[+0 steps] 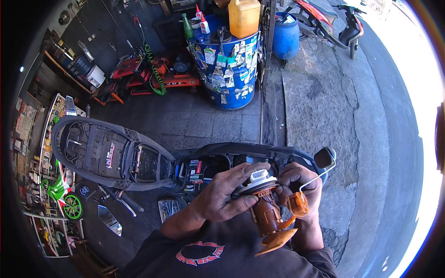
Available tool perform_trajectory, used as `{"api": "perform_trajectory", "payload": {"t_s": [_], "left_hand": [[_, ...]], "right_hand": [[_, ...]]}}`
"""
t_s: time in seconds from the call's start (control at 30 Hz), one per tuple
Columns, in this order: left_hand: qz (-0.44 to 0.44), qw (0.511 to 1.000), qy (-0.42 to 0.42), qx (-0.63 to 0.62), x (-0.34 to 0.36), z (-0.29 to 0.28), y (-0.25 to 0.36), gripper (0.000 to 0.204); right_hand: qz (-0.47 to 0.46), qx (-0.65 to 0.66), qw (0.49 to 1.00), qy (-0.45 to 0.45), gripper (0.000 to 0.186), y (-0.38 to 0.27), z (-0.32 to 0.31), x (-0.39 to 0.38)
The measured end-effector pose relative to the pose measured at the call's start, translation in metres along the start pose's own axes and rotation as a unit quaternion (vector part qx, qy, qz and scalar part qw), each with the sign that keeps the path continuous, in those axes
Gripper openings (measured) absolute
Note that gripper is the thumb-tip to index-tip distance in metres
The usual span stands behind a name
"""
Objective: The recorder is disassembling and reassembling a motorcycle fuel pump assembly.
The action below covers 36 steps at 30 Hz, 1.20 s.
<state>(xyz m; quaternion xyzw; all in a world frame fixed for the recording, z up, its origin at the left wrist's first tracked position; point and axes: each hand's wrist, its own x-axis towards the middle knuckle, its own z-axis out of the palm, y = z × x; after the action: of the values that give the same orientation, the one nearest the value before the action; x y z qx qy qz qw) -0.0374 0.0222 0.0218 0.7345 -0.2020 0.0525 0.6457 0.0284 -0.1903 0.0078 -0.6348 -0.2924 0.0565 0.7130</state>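
A scooter fuel pump [267, 215] hangs in front of my chest, with an orange-brown body, a black-rimmed round flange and a white connector [260, 176] on top. My left hand [225, 194] is closed round the flange's left side, thumb pressed below its rim. On the other side my right hand [306, 185] has its fingers bent against the pump near the wires under the flange; some fingertips are hidden. From the orange level sender [297, 204], a bent metal rod runs up to a black float [325, 158]. An orange strainer-like flap [276, 242] sticks out at the bottom.
Below my hands lies the scooter's opened body [208, 162]; its upturned seat [106, 153] extends left. A mirror [110, 220] and tool tray [168, 210] are beside it. Ahead stand a blue drum [227, 69] and red floor jack [171, 80]. A scooter [331, 25] is parked outside.
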Motion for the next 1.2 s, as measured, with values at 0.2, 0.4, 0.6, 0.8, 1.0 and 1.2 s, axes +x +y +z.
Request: {"api": "perform_trajectory", "payload": {"t_s": [0.2,0.4,0.6,0.8,1.0,1.2], "left_hand": [[-0.037,0.998,-0.008,-0.057,-0.002,-0.001,-0.005,0.07],[-0.036,0.988,0.006,-0.152,-0.011,0.002,-0.019,0.07],[-0.04,0.974,-0.001,-0.222,-0.017,0.005,-0.037,0.067],[-0.136,0.622,0.04,-0.77,-0.031,0.013,-0.086,0.086],[-0.119,0.689,0.042,-0.714,-0.015,0.012,-0.066,0.081],[-0.127,0.965,0.089,-0.212,-0.014,0.02,-0.031,0.062]], "right_hand": [[0.024,-0.021,0.999,-0.037,0.018,-0.004,-0.008,-0.002],[0.082,-0.053,0.995,-0.022,0.012,-0.013,-0.001,-0.007],[0.165,0.06,0.984,0.027,0.014,-0.013,0.004,-0.002],[0.242,0.15,0.958,0.023,0.018,-0.012,0.015,-0.005],[0.201,0.131,0.971,0.021,0.017,-0.005,0.018,-0.01],[0.165,0.138,0.977,0.0,0.035,0.009,0.011,-0.016]]}}
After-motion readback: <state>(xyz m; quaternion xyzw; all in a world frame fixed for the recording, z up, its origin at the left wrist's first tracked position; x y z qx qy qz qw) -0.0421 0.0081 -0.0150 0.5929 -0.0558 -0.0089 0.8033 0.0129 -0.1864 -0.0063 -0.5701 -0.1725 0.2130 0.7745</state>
